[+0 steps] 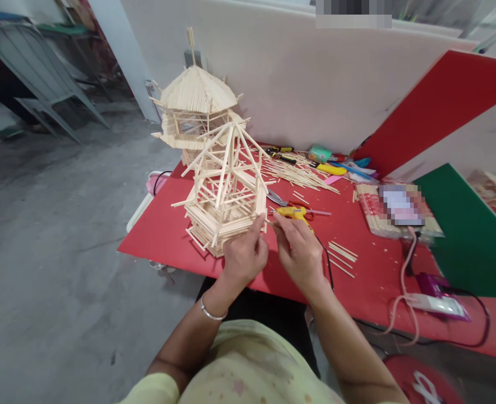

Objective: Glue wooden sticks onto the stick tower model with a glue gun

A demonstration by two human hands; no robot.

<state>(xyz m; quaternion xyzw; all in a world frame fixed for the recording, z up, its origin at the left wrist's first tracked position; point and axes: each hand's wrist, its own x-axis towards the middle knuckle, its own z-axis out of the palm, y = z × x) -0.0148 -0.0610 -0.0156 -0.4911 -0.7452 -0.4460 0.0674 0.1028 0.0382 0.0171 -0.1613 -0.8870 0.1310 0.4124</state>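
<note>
A small tower built of pale wooden sticks (225, 191) stands on the red board (164, 230) right in front of me. My left hand (244, 255) is closed in a pinch at the tower's lower right corner. My right hand (297, 247) is also closed, pinching a thin wooden stick (272, 224) that points toward the same corner. A yellow glue gun (292, 212) lies on the board just beyond my right hand.
A larger roofed stick tower (195, 106) stands behind the small one. Loose sticks (298, 174), pliers (279, 154), scissors (276, 197) and a stick bundle (374, 213) lie on the board. A cable (403, 292) and purple device (435, 286) sit at right. A grey chair (37, 73) stands far left.
</note>
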